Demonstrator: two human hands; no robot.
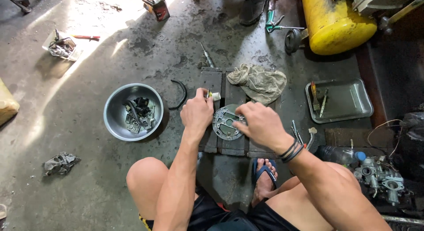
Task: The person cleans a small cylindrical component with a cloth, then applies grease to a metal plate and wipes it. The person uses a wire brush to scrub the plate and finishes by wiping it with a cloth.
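Note:
A round grey metal plate (pixel 224 121) with cut-outs lies on a low dark wooden block (pixel 221 83) on the floor. My right hand (pixel 260 123) rests on the plate's right edge, fingers pressing on it. My left hand (pixel 197 112) is closed around a small tube (pixel 213 95) with a pale cap end, held just left of the plate. Black bands circle my right wrist.
A steel bowl (pixel 115 125) with small parts sits to the left. A curved black hose (pixel 180 94) lies beside it. A dirty rag (pixel 260 82) is behind the block, a metal tray (pixel 349 100) at right, a yellow tank (pixel 333 23) behind, a carburettor (pixel 382 178) near my right knee.

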